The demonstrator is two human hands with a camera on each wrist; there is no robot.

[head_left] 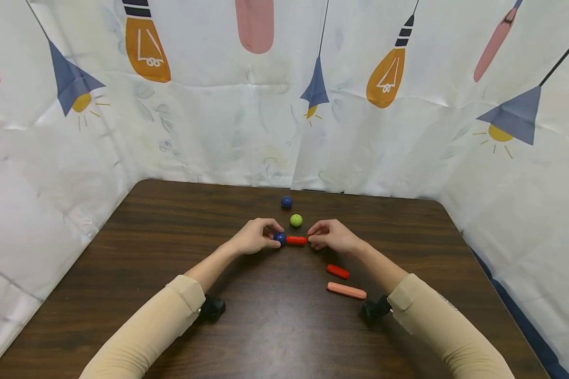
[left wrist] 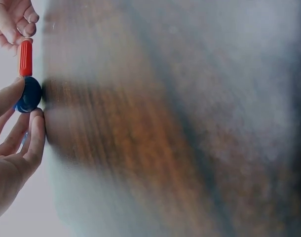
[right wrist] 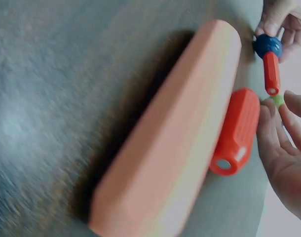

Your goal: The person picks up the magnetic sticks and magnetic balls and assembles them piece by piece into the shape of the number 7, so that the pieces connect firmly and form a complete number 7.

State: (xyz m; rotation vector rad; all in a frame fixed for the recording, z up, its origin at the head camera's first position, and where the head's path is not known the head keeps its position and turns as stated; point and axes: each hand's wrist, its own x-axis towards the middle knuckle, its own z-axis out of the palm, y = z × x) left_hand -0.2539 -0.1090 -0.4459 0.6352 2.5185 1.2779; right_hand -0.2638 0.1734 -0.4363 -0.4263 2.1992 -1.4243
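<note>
My left hand (head_left: 256,237) pinches a dark blue ball (left wrist: 29,95) between thumb and fingers. A short red ridged rod (head_left: 296,240) points right from that ball, its end touching it. Just beyond the rod's free end is my right hand (head_left: 334,236), fingers bent loosely with nothing seen between them. In the right wrist view, that free end of the red rod shows a pale round disc, and the right hand's fingers (right wrist: 269,123) stand apart from it. A green ball (head_left: 296,220) lies right behind the rod.
A second blue ball (head_left: 286,201) sits near the back edge of the dark wooden table (head_left: 170,221). Closer in, by the right forearm, lie another red rod (head_left: 337,271) and a longer salmon-pink rod (head_left: 346,290). Printed white curtains (head_left: 208,131) surround the table.
</note>
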